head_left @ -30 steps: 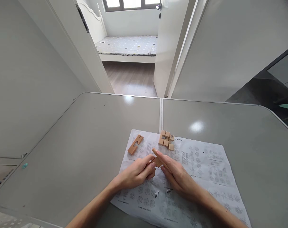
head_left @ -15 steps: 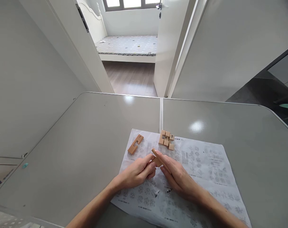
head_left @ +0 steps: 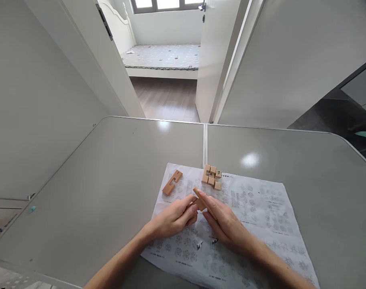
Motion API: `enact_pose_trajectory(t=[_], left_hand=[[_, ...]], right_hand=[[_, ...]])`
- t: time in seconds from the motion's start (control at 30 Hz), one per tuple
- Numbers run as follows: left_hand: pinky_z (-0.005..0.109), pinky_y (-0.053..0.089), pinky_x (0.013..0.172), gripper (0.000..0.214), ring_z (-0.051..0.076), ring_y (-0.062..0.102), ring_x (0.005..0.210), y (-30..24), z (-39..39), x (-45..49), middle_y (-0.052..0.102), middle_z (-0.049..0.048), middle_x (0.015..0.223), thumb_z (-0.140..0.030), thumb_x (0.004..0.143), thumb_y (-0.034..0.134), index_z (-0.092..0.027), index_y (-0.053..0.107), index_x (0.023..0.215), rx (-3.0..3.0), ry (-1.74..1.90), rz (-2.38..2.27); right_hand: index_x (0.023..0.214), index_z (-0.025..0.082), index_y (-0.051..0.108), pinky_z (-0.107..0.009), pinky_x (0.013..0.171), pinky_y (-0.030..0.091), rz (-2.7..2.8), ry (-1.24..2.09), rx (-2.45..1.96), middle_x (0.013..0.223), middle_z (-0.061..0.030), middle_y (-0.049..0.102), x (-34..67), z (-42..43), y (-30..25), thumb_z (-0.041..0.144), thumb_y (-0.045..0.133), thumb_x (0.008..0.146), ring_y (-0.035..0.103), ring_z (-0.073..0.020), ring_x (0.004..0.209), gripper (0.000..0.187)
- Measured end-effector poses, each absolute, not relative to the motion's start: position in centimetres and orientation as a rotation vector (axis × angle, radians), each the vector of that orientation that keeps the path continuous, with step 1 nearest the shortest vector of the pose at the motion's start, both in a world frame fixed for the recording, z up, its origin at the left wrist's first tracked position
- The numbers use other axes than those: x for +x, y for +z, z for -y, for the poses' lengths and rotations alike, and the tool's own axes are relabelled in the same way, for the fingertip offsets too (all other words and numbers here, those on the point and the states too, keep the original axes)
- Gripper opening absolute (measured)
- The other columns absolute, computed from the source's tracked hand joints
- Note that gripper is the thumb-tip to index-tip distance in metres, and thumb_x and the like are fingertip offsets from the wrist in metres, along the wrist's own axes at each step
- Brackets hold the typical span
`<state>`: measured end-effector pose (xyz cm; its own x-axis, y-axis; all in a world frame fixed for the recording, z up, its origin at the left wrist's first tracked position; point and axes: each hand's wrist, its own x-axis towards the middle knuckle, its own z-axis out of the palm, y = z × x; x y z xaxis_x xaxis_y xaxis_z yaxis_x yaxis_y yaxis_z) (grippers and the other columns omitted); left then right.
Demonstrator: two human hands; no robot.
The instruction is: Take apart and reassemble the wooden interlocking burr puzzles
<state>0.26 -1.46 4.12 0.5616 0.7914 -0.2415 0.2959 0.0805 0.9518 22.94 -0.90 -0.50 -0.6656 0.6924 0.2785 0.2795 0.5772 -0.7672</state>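
Observation:
My left hand [head_left: 177,217] is closed on a small wooden puzzle piece [head_left: 200,205], mostly hidden between the hands. My right hand [head_left: 223,218] grips a flat wooden piece that leans against its fingers and meets the piece in the left hand; whether they interlock I cannot tell. Just beyond my left hand lies a notched wooden puzzle piece [head_left: 172,183] with a mark near its top end. Ahead of my right hand, a cluster of joined wooden puzzle pieces [head_left: 211,177] rests on the printed sheet [head_left: 261,212], one block marked 3.
The creased sheet shows many small diagrams and lies on a grey table [head_left: 116,180] with a seam [head_left: 205,144] down its middle. Past the far edge, an open door [head_left: 214,60] leads to a room with a bed [head_left: 161,58]. A white wall [head_left: 291,60] stands at the right.
Almost nothing differs. Both hands keep their hold on the wooden pieces, with only a very slight shift; the pieces on the sheet stay where they were.

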Motion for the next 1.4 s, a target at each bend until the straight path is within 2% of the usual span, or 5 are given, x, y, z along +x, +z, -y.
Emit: enact_pose_trajectory(t=[0.17, 0.53, 0.97, 1.2, 1.4], left_hand=[[0.029, 0.037, 0.062, 0.035, 0.014, 0.040, 0.062, 4.10, 1.38, 0.33, 0.048, -0.0034, 0.072, -0.049, 0.112, 0.029, -0.022, 0.042, 0.094, 1.495, 0.469, -0.980], [0.029, 0.039, 0.061, 0.033, 0.015, 0.042, 0.062, 4.04, 1.46, 0.33, 0.050, -0.0027, 0.072, -0.045, 0.112, 0.030, -0.022, 0.044, 0.093, 1.494, 0.486, -0.983], [0.030, 0.036, 0.060, 0.027, 0.014, 0.039, 0.060, 3.76, 1.52, 0.29, 0.047, -0.0038, 0.072, -0.040, 0.112, 0.032, -0.023, 0.040, 0.092, 1.527, 0.487, -0.963], [0.029, 0.042, 0.065, 0.033, 0.015, 0.047, 0.064, 3.81, 1.47, 0.49, 0.054, -0.0018, 0.073, -0.040, 0.112, 0.031, -0.022, 0.044, 0.088, 1.555, 0.477, -1.004], [0.028, 0.045, 0.066, 0.033, 0.015, 0.050, 0.064, 3.98, 1.39, 0.60, 0.057, -0.0006, 0.073, -0.039, 0.111, 0.033, -0.022, 0.046, 0.087, 1.537, 0.493, -1.003]], right_hand=[[0.174, 0.029, 0.006, -0.045, 0.096, 0.060, 2.299, 0.876, -0.777, 0.159, -0.0161, 0.055, 22.66, 1.00, -0.30, 0.018, 0.037, 0.112, 0.065, -0.0300, 0.126, 0.070], [0.174, 0.028, 0.007, -0.045, 0.094, 0.060, 2.287, 0.864, -0.765, 0.155, -0.0168, 0.057, 22.61, 0.96, -0.05, 0.018, 0.037, 0.112, 0.065, -0.0291, 0.118, 0.069], [0.174, 0.027, 0.010, -0.044, 0.085, 0.060, 2.348, 0.829, -0.757, 0.142, -0.0158, 0.064, 22.72, 0.94, 0.12, 0.017, 0.036, 0.111, 0.064, -0.0264, 0.095, 0.069], [0.173, 0.028, 0.014, -0.042, 0.083, 0.061, 2.303, 0.856, -0.793, 0.125, -0.0128, 0.073, 22.65, 1.02, -0.01, 0.020, 0.036, 0.112, 0.067, -0.0260, 0.091, 0.066], [0.173, 0.031, 0.016, -0.045, 0.090, 0.063, 2.279, 0.883, -0.795, 0.145, -0.0131, 0.067, 22.77, 0.93, 0.08, 0.021, 0.036, 0.113, 0.072, -0.0263, 0.100, 0.064]])
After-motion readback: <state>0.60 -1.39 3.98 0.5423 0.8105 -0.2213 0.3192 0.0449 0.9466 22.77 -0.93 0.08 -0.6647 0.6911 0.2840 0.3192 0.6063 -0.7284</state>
